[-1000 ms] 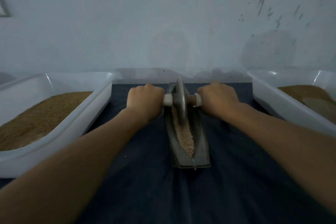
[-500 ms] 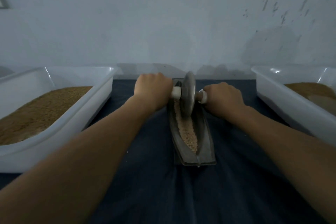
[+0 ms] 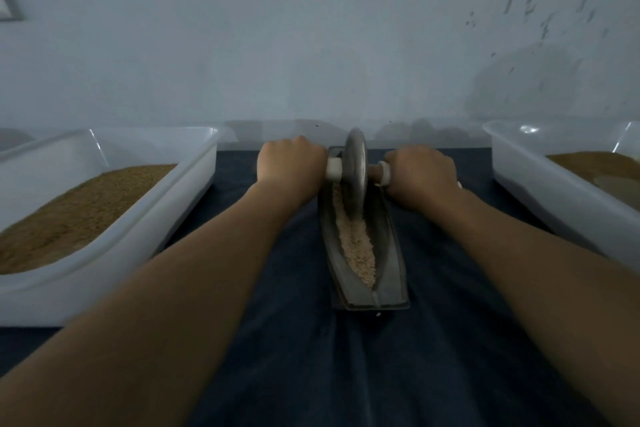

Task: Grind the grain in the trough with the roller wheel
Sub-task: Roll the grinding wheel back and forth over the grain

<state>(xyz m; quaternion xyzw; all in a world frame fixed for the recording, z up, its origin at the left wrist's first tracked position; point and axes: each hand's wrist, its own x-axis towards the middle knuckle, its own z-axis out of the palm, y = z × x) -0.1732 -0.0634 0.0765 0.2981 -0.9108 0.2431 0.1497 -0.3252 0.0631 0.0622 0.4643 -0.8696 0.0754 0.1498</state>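
Biggest risk: sliding of the whole trough on the loose dark cloth. Lies lengthwise away from the body, between the left tub and the right tub and well apart from both, with no visible stop or clamp. Under a hard shove, likely creeps toward the wall.

Next: running the roller wheel off the far end. Stands right at that end now, rim high above the lip. With any further push, probably climbs out.

Then tilting. Appears to lean slightly in the groove. With uneven pressure from the two sides, could jam against one wall or tip over.

Smallest: spilling of the pale grain, heaped in a ridge along the near stretch of the groove, close to its edges. On a fast pull back, may scatter onto the cloth.

Both arms stretched nearly straight ahead, forearms converging. Left hand clenched round the axle stub left of the wheel, knuckles up. Right hand wrapped likewise round the right stub, a little nearer the body. White collars showing between fists and wheel.
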